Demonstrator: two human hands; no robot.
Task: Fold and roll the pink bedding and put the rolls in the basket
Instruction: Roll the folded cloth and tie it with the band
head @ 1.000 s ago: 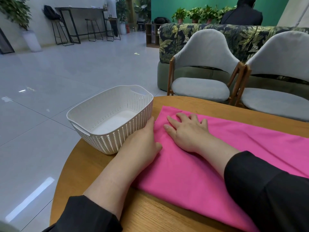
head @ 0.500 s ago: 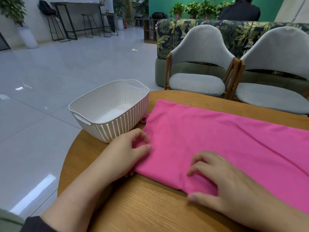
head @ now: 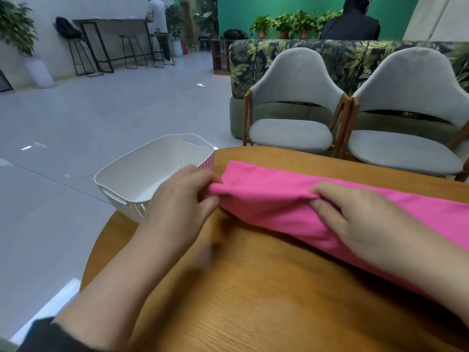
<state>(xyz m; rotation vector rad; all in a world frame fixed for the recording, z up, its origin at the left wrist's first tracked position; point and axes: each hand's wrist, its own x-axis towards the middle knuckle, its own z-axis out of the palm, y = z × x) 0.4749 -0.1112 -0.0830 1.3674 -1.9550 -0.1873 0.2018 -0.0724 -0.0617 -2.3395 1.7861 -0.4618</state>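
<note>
Setting: a person is sitting at a round wooden table (head: 253, 288), and the head camera is looking forward and down over both forearms.
Pink bedding: a long band of pink bedding (head: 279, 199) is lying across the far half of the table, running from beside the basket out past the right edge of the picture. Its near edge is being held up off the wood, so the cloth is forming a raised ridge between the two hands.
Left hand: the left hand (head: 177, 207) is pinching the left end of the pink bedding between thumb and curled fingers, just in front of the basket.
Right hand: the right hand (head: 355, 222) is lying over the cloth further to the right, its fingers bending round the lifted edge and gripping it, with the thumb pressing on the near side of the fabric.
Basket: a white perforated basket (head: 142, 168) with cut-out handles is standing at the table's left edge, just beside the bedding's left end. The left hand is covering part of its near right corner.
Sleeve: a dark sleeve (head: 50, 336) is showing on the left forearm at the bottom left corner.
Background: two grey chairs (head: 291, 97) with wooden frames are standing side by side behind the table, in front of a leaf-patterned sofa (head: 337, 57). A row of potted plants (head: 284, 25) is sitting before a green wall, and a high table with bar stools (head: 129, 49) is standing far off to the left.
</note>
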